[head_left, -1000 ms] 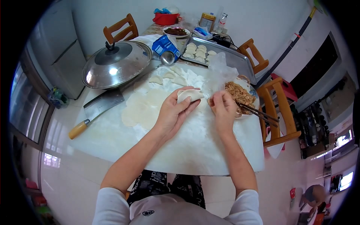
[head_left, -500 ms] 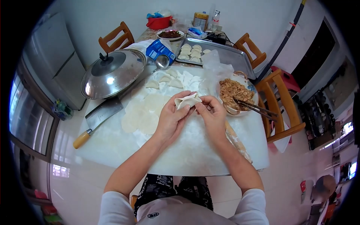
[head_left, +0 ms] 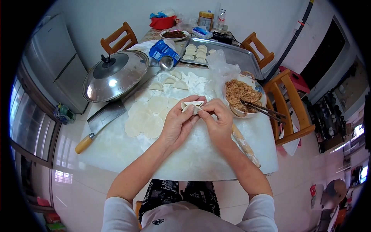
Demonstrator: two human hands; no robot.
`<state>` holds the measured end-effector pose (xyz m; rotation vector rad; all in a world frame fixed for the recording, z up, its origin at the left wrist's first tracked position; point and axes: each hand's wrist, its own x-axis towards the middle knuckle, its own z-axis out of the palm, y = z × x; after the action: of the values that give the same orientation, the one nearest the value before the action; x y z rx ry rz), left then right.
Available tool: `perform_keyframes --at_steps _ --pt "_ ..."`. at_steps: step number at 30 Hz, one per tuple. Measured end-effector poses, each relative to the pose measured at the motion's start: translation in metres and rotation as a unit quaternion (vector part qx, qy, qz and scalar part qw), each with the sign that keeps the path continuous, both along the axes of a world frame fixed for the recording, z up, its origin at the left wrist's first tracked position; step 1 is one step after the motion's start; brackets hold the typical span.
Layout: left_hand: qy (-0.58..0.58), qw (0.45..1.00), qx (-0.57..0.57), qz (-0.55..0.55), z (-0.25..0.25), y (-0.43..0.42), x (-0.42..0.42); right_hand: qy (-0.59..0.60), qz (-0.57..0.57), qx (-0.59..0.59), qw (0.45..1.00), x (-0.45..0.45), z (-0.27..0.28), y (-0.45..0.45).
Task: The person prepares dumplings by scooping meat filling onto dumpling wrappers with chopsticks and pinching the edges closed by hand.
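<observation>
A folded dumpling (head_left: pixel 192 107) is held between both hands above the floured white board (head_left: pixel 185 162). My left hand (head_left: pixel 178 120) cradles it from the left, thumb pressed on its near side. At its right edge, the thumb and fingers of my right hand (head_left: pixel 215 117) pinch the dough. Flat round wrappers (head_left: pixel 145 119) overlap on the board left of my hands. Beyond them lie several finished dumplings (head_left: pixel 169 81) amid loose flour. A bowl of filling (head_left: pixel 242 96) with chopsticks (head_left: pixel 266 110) stands to the right, and a floury rolling pin (head_left: pixel 245 145) lies beside my right forearm.
A cleaver (head_left: pixel 107 116) with a wooden handle lies at the board's left, below a large lidded pan (head_left: pixel 116 75). A ladle (head_left: pixel 166 63) rests near a blue bag (head_left: pixel 164 51). Behind, a metal tray (head_left: pixel 235 60) holds several dumplings. Wooden chairs (head_left: pixel 290 108) flank the table.
My right hand has shifted slightly left along the dumpling's edge, bringing its fingers closer to my left hand. The dumpling looks more gathered. Things on the board stay put.
</observation>
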<state>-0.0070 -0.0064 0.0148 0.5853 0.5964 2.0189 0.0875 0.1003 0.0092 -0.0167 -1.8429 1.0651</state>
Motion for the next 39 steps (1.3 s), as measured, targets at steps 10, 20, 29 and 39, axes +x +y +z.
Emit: perform_keyframes --at_steps 10,20,29,39 --pt "0.006 1.000 0.004 -0.006 -0.002 0.001 -0.001 -0.028 -0.001 -0.156 0.987 -0.003 0.000 -0.005" --pt "-0.008 1.000 -0.004 -0.023 -0.001 0.000 0.001 0.008 -0.048 0.015 0.999 0.001 0.005 -0.004" --pt "-0.039 0.996 0.035 -0.075 0.002 -0.004 -0.003 0.007 -0.037 0.029 0.999 0.004 0.014 -0.009" --pt "-0.085 0.991 0.027 -0.104 0.005 -0.007 -0.007 0.000 -0.031 0.065 0.997 0.006 0.012 -0.005"
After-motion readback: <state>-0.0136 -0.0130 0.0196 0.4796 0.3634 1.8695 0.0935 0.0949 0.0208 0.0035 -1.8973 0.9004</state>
